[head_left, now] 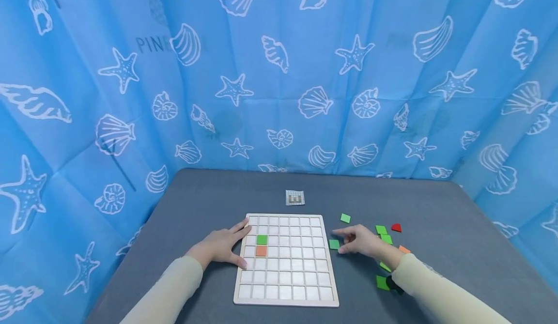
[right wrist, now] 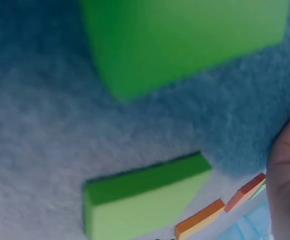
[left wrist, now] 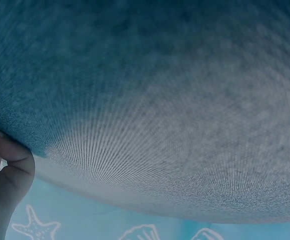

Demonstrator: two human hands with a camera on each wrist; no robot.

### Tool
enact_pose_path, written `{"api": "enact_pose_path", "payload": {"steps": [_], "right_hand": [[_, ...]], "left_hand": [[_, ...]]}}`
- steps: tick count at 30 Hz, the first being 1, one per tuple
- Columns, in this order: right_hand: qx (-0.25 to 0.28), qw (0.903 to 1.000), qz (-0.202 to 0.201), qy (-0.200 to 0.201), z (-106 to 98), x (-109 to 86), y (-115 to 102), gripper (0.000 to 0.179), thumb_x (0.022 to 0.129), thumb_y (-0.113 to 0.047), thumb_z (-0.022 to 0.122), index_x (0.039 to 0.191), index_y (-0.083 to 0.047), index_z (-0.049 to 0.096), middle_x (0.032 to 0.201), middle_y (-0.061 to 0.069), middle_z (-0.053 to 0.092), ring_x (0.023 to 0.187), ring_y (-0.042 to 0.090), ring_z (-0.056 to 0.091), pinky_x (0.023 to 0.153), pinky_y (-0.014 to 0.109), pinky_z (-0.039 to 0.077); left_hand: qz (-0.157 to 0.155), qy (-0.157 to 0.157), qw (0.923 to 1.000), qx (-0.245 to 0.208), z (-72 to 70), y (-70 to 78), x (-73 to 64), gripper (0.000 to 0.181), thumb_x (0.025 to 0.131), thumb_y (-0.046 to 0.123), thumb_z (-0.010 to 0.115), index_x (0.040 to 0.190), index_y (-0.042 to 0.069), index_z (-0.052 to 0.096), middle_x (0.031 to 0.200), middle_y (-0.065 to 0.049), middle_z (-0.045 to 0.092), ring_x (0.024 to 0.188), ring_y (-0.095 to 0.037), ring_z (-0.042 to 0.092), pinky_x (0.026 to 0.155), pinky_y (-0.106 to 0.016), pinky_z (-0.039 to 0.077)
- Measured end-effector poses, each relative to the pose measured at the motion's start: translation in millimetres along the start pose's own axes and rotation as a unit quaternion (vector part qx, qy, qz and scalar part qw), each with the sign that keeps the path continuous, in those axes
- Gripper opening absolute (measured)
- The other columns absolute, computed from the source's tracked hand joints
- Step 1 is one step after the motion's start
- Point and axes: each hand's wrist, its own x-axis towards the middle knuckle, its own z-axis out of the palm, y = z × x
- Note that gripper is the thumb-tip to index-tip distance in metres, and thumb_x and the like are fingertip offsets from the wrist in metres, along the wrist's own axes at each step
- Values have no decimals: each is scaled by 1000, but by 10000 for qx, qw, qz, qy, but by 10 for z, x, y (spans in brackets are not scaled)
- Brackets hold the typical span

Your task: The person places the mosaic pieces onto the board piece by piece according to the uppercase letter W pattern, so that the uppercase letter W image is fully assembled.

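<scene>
In the head view a white grid board (head_left: 285, 275) lies on the table, with a green tile (head_left: 261, 239) and, just below it, an orange tile (head_left: 261, 251) in its left part. My left hand (head_left: 221, 245) rests at the board's left edge, fingers spread over the rim. Right of the board lies a teal-green tile (head_left: 333, 244). Beside it is my right hand (head_left: 359, 240), index finger extended past the tile's upper side and thumb close to its lower right. Whether they touch it is unclear. The left wrist view shows mostly cloth and part of the hand (left wrist: 10, 175).
A light green tile (head_left: 345, 218) lies beyond the right hand. Green tiles (head_left: 381, 229), a red piece (head_left: 396, 227) and an orange one (head_left: 404, 249) lie farther right, some partly under the forearm. A small patterned card (head_left: 295, 197) sits behind the board. A blue curtain (head_left: 270, 96) hangs behind.
</scene>
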Motion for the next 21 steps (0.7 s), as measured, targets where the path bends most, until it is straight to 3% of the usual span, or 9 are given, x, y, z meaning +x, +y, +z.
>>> {"api": "enact_pose_path", "payload": {"steps": [5,21], "right_hand": [[-151,9997,204,24,6,41,14,49,81,-3,77,126,8,61,68,3,52,59,15,44,54,27,37],[-332,9989,209,259,71,74,-1,40,77,2,79,114,7,67,68,3,48,61,16,41,56,26,34]], "left_hand": [[-30,18,10000,30,35,-14,19,106,70,65,74,155,23,28,162,5,14,133,-37,41,99,-53,39],[-7,52,10000,-20,44,-21,11,104,71,64,75,155,23,29,162,5,14,133,-37,41,99,-54,38]]}}
